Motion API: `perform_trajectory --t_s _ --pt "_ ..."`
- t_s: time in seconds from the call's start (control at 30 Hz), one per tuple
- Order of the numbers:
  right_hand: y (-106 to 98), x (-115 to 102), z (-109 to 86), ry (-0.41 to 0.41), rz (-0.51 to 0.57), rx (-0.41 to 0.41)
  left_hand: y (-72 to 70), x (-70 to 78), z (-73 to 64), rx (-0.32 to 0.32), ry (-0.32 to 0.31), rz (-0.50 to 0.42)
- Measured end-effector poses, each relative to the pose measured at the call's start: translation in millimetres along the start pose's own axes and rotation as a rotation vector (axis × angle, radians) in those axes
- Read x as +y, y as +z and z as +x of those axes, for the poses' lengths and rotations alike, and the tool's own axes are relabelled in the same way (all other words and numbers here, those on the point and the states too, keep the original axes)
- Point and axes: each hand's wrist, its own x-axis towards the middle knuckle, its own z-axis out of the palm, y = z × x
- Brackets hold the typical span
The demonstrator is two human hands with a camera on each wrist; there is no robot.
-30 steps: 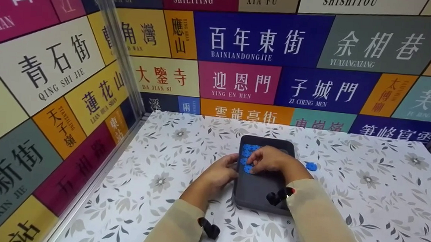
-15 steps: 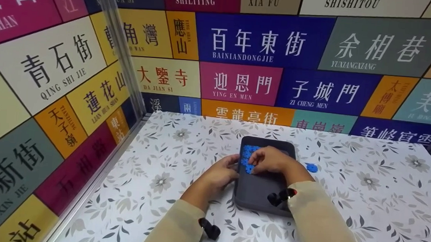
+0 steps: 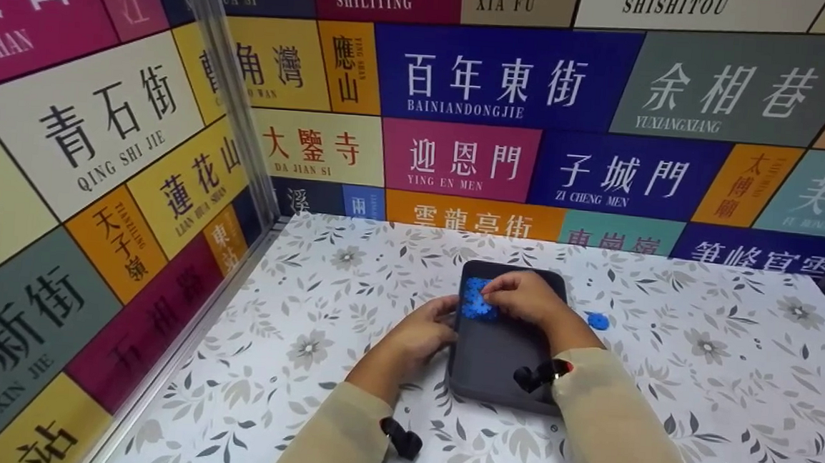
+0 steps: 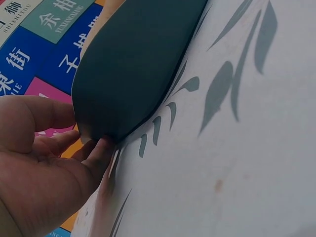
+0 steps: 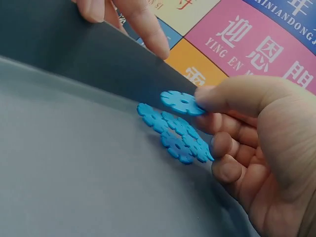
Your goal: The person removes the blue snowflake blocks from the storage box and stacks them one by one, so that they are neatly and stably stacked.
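Note:
In my right hand [image 3: 529,297] I pinch a blue flower-shaped plastic disc [image 5: 178,102], notched round its edge, between thumb and fingers. It is just above several like discs [image 5: 174,140] lying flat in the dark grey tray [image 3: 497,365], by the far left part of its wall. My left hand [image 3: 422,336] holds the tray's left wall. In the left wrist view, the left fingers [image 4: 52,113] meet the wall at its rim and lower down. The right wrist view catches left fingertips [image 5: 91,10] over the rim. My right hand hides part of the tray's far end.
One loose blue disc [image 3: 598,321] lies on the table to the right of the tray. A floral cloth [image 3: 703,392] covers the table. Colourful panels with printed signs [image 3: 504,72] stand behind and at the left side.
My right hand has moved away from the near end of the discs and lifted slightly, with a blue disc pinched in it. My left hand has stayed at the tray's left wall.

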Motion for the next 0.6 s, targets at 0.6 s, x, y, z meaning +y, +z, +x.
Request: perform_trajectory --t_s 0.6 --pt "-4 -25 8.3 -0.011 0.065 0.091 1.9 -0.6 0.2 0.025 0.004 0.032"
